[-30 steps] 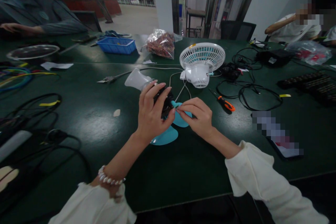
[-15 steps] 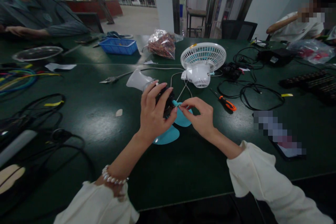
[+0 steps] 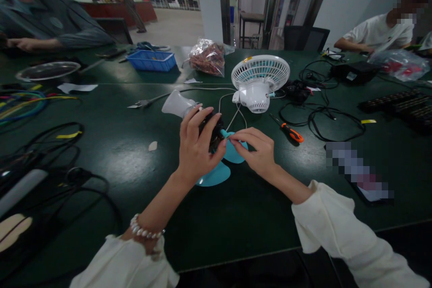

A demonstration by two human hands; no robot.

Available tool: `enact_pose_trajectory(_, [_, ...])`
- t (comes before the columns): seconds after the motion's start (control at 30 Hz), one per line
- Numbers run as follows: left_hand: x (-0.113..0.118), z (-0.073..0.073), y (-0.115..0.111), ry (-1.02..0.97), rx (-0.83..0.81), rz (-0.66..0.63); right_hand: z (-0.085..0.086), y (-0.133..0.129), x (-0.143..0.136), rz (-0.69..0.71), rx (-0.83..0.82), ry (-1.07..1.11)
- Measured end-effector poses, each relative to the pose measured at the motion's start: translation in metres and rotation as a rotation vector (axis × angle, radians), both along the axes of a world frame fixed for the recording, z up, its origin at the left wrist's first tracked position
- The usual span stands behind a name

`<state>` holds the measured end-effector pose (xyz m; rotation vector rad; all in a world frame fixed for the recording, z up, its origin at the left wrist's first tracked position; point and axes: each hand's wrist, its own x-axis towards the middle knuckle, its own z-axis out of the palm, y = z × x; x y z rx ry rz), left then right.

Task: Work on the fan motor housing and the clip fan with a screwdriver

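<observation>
My left hand (image 3: pixel 200 146) is wrapped round the dark motor body (image 3: pixel 213 134) of a small fan, whose pale grey stand (image 3: pixel 177 104) points up and left. A short blue piece (image 3: pixel 224 133) sticks out of the motor toward the right. At its tip, my right hand (image 3: pixel 258 150) pinches thumb and forefinger together on something too small to make out. Below both hands, blue fan blades (image 3: pixel 216 175) lie close to the table, partly covered by my left hand. Beyond them, a second fan with a white cage (image 3: pixel 259 78) rests tilted on the table.
An orange-handled screwdriver (image 3: pixel 293 134) and a phone (image 3: pixel 359 175) lie to the right. Black cables (image 3: pixel 332 121) and a plug (image 3: pixel 141 103) spread over the green table (image 3: pixel 135 216). A blue basket (image 3: pixel 151 60) and a clear bag (image 3: pixel 207 58) stand farther back. Co-workers sit at both far sides.
My right fingers have shifted slightly at the blue tip, while my left hand keeps its hold. At far right, the co-worker's raised arm has come down to the table.
</observation>
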<state>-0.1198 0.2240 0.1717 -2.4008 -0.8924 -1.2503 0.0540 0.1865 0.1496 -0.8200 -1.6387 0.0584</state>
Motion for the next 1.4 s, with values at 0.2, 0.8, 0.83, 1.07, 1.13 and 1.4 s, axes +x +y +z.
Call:
enact_pose_trajectory(0.2, [0.003, -0.001, 0.0, -0.026, 0.001, 0.017, 0.002, -0.001, 0.0, -0.035, -0.057, 0.031])
enact_pose_trajectory(0.8, [0.008, -0.001, -0.006, -0.024, 0.018, 0.082, 0.02, 0.022, 0.115, -0.688, -0.605, -0.572])
enact_pose_trajectory(0.83, [0.008, -0.001, -0.006, -0.022, 0.015, 0.082, 0.02, 0.021, 0.122, -0.738, -0.731, -0.627])
enact_pose_trajectory(1.07, [0.007, 0.001, -0.008, -0.005, -0.005, 0.066, 0.001, 0.013, 0.131, -0.735, -0.975, -0.728])
enact_pose_trajectory(1.13, [0.006, 0.001, -0.008, 0.001, -0.007, 0.068, 0.001, 0.012, 0.13, -0.73, -0.996, -0.738])
enact_pose_trajectory(1.4, [0.007, 0.001, -0.011, -0.011, -0.042, 0.071, 0.03, -0.032, 0.1, -0.524, -0.618, -0.517])
